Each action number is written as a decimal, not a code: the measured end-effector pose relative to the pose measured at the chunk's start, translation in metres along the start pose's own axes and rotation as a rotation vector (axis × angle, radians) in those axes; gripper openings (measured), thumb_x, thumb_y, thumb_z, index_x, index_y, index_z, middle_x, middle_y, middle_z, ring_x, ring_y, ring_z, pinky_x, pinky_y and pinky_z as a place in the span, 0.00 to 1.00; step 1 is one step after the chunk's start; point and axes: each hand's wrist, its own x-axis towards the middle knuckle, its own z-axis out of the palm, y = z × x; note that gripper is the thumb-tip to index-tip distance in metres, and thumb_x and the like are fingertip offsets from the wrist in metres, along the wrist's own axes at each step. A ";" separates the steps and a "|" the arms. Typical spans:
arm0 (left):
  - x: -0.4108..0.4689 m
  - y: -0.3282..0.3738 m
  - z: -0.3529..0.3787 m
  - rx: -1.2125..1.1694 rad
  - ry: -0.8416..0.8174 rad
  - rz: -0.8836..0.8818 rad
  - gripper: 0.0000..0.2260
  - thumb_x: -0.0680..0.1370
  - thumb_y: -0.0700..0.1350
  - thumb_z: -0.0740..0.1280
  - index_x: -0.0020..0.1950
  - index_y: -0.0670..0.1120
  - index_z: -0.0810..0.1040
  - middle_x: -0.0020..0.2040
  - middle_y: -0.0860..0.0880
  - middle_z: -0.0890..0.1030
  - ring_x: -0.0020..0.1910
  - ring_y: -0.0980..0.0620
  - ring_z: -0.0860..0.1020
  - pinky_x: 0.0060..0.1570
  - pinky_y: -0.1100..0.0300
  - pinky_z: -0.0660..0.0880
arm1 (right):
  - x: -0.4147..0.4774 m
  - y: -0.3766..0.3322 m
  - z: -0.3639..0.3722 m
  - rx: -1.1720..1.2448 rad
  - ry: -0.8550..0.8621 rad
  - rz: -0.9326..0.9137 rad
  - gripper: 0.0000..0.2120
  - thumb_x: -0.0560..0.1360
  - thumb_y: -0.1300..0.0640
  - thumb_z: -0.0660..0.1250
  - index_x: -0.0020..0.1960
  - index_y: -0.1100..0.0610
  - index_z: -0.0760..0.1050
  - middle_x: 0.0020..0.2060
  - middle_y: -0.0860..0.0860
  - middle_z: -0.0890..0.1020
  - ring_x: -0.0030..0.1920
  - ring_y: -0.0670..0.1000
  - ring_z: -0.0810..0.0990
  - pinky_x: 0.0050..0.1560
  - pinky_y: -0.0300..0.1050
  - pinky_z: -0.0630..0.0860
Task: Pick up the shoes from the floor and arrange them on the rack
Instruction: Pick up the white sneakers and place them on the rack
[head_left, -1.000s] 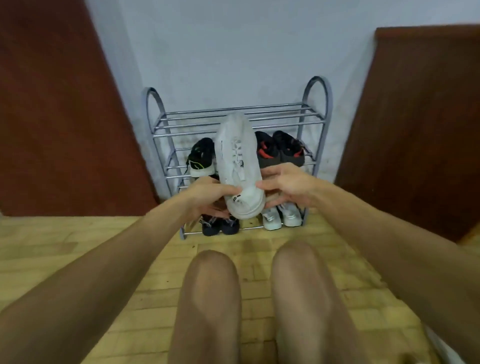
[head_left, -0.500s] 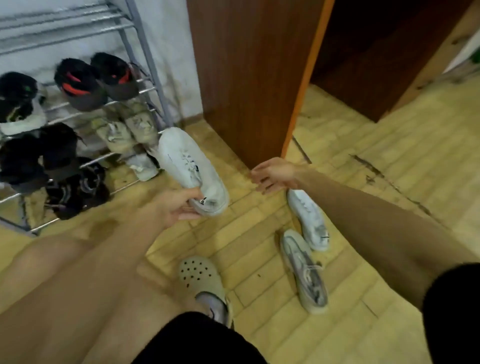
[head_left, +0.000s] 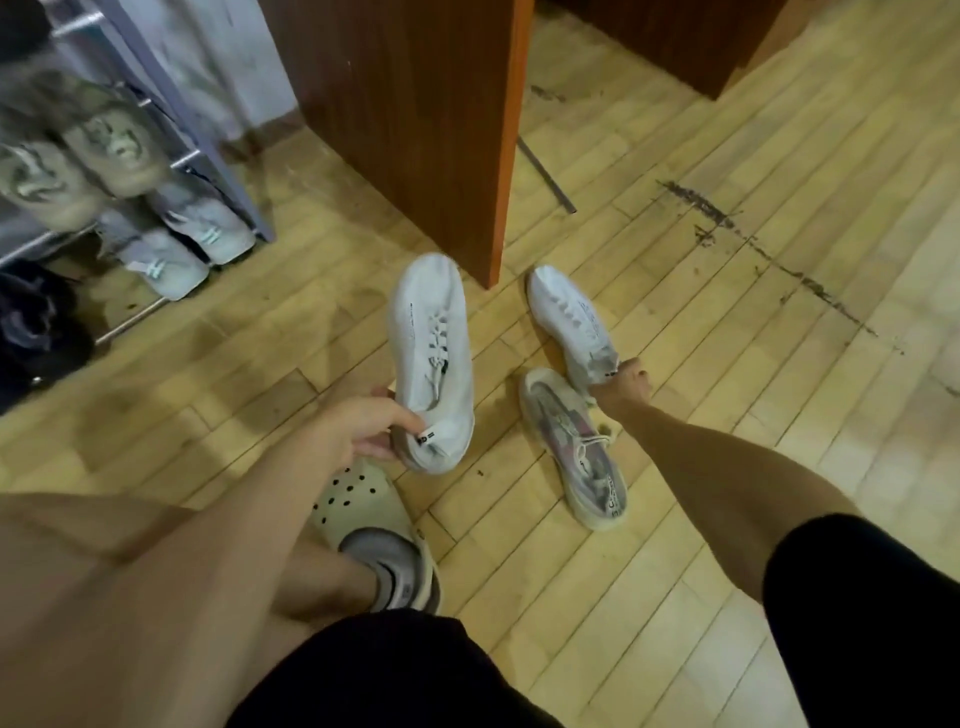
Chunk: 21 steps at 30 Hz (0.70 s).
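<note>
My left hand (head_left: 358, 423) grips a white lace-up sneaker (head_left: 434, 358) by its heel and holds it above the floor, toe pointing away from me. Its mate, a second white sneaker (head_left: 569, 322), lies on the wooden floor to the right; my right hand (head_left: 626, 387) is closed on its heel. A grey-and-pink knit sneaker (head_left: 574, 449) lies on the floor just under my right forearm. The metal shoe rack (head_left: 208, 150) stands at the upper left, with several shoes on its shelves, blurred.
A brown wooden panel (head_left: 415, 130) stands on the floor right behind the two white sneakers. My foot in a beige clog (head_left: 374, 525) and grey sock is below my left hand. Pale sneakers (head_left: 176, 249) sit at the rack's bottom right.
My view swung right and down from the rack to the floor. My right hand let go of the held sneaker, reached down and closed on the second white sneaker's heel.
</note>
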 end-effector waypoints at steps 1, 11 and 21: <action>0.003 -0.002 -0.001 -0.011 0.018 -0.006 0.20 0.68 0.32 0.74 0.60 0.38 0.77 0.54 0.39 0.82 0.45 0.44 0.81 0.40 0.55 0.80 | 0.005 0.002 0.005 0.036 0.001 0.029 0.35 0.74 0.54 0.68 0.74 0.62 0.53 0.69 0.63 0.65 0.68 0.64 0.66 0.67 0.59 0.68; 0.025 0.002 -0.001 -0.101 0.042 -0.040 0.19 0.68 0.34 0.75 0.57 0.39 0.76 0.45 0.42 0.83 0.41 0.45 0.83 0.35 0.56 0.80 | 0.036 -0.015 0.017 0.184 -0.098 0.255 0.40 0.76 0.41 0.63 0.77 0.63 0.53 0.76 0.61 0.58 0.71 0.61 0.66 0.70 0.52 0.68; 0.024 0.012 -0.004 -0.195 0.050 -0.066 0.11 0.68 0.36 0.74 0.49 0.42 0.78 0.45 0.42 0.83 0.42 0.43 0.82 0.36 0.55 0.79 | 0.015 -0.030 -0.008 0.114 -0.279 0.215 0.19 0.71 0.70 0.70 0.60 0.70 0.72 0.47 0.63 0.75 0.34 0.62 0.78 0.49 0.59 0.82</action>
